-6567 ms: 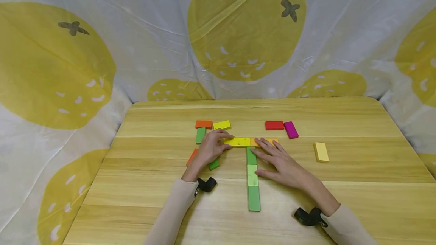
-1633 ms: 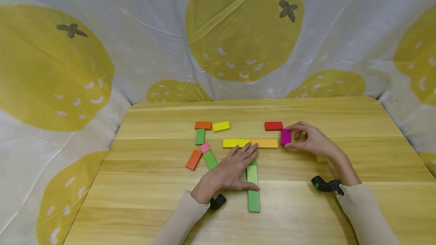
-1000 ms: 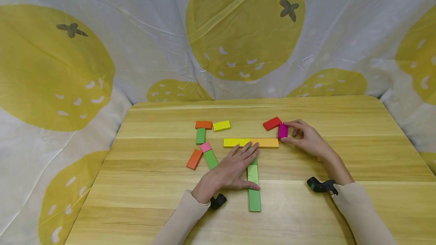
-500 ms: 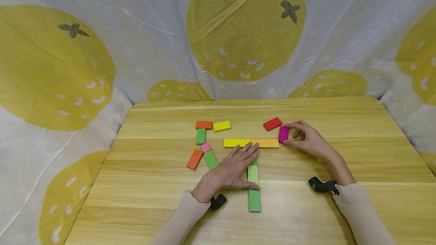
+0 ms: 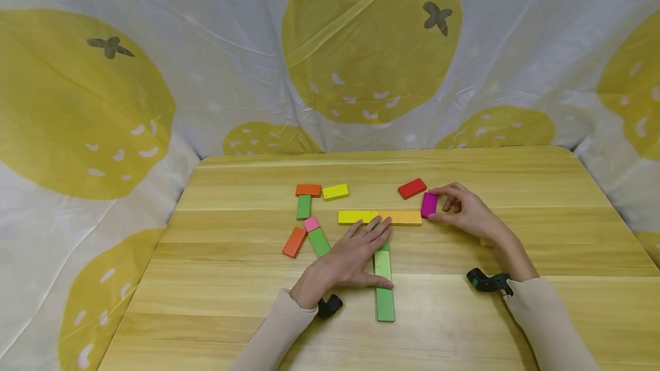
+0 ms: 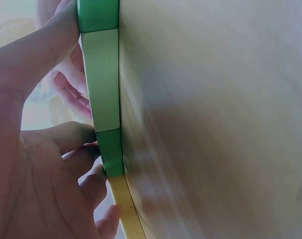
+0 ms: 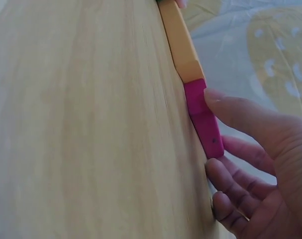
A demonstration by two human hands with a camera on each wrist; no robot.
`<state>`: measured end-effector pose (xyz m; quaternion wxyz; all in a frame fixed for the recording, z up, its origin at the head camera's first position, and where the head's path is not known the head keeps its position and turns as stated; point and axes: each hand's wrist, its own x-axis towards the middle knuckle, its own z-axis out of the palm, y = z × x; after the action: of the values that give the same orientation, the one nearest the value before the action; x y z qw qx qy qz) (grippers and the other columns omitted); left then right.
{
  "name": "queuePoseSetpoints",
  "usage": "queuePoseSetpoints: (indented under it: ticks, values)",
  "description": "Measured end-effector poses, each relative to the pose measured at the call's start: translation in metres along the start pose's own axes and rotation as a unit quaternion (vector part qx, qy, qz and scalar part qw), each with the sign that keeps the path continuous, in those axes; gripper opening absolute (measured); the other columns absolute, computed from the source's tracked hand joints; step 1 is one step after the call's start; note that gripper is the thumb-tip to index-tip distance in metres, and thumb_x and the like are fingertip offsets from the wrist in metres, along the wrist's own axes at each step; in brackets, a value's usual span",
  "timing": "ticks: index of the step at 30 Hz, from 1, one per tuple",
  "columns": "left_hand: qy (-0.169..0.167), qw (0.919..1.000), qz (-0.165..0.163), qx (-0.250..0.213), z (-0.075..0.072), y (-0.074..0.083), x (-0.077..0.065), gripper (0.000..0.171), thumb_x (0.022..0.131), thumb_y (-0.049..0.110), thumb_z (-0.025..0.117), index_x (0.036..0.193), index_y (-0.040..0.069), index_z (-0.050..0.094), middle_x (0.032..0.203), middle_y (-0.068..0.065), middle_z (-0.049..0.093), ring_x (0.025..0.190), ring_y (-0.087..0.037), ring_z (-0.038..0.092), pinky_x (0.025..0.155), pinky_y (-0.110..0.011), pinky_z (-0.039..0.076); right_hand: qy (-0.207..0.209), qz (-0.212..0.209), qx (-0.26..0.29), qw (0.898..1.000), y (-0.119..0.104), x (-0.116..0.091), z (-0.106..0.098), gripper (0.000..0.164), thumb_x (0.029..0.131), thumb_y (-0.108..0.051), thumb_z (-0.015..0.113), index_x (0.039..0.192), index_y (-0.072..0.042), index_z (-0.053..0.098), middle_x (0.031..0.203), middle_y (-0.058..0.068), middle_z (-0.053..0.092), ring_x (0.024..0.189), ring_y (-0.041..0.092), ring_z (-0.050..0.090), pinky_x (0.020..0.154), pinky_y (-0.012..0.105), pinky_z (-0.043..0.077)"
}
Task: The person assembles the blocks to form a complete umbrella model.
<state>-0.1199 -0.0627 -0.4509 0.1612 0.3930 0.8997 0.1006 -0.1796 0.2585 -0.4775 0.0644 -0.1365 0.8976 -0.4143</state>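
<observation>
My right hand (image 5: 471,213) pinches a magenta wooden block (image 5: 429,205) between thumb and fingertips, flat on the table. In the right wrist view that magenta block (image 7: 203,119) meets the end of a light orange block (image 7: 180,42). A yellow block (image 5: 356,217) continues this row to the left. Below it runs a column of green blocks, with a pale green one (image 5: 382,262) in the middle and a darker green one (image 5: 384,304) at the near end. My left hand (image 5: 342,262) rests spread over the column, fingertips at the row's joint; its fingers partly cover the upper green block.
A tilted red block (image 5: 412,188) lies just behind the magenta one. To the left are an orange block (image 5: 308,190), a yellow block (image 5: 336,191), a pink block (image 5: 311,223) and several others. My right wrist mostly hides a pale yellow block (image 5: 484,241).
My left hand has gone from the yellow block to the green column. My right hand left the row, took hold of the magenta block and brought it to the row's right end; the red block turned.
</observation>
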Motion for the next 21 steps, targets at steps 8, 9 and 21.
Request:
queuePoseSetpoints:
  ticks: [8,9,21]
  values:
    - [0.003,1.0,0.002,0.002,0.0018,-0.0008,-0.0009,0.11,0.089,0.07,0.066,0.167,0.012,0.014,0.176,0.0,0.004,0.164,-0.019,0.002,0.133,-0.048,0.007,0.004,-0.016,0.013,1.0,-0.0001,-0.0004,0.001,0.058,0.087,-0.026,0.086,0.139,-0.01,0.065,0.116,0.01,0.059,0.088,0.019,0.055,0.072,0.02,0.047]
    - [0.003,1.0,0.002,0.0,0.0015,-0.0007,-0.001,0.11,0.089,0.07,0.066,0.167,0.012,0.014,0.176,0.0,0.004,0.164,-0.019,0.001,0.133,-0.048,0.007,0.005,-0.017,0.015,1.0,-0.0002,-0.0006,0.0011,0.058,0.087,-0.026,0.086,0.139,-0.01,0.066,0.117,0.01,0.059,0.088,0.019,0.055,0.072,0.02,0.048]
    - [0.002,1.0,0.004,0.002,0.0025,-0.001,-0.0006,0.11,0.089,0.069,0.066,0.167,0.012,0.014,0.176,0.0,0.004,0.164,-0.02,0.002,0.133,-0.048,0.007,0.014,-0.036,0.008,0.999,0.0059,-0.001,0.003,0.053,0.087,-0.024,0.085,0.136,-0.012,0.069,0.12,0.009,0.058,0.086,0.013,0.056,0.073,0.02,0.048]
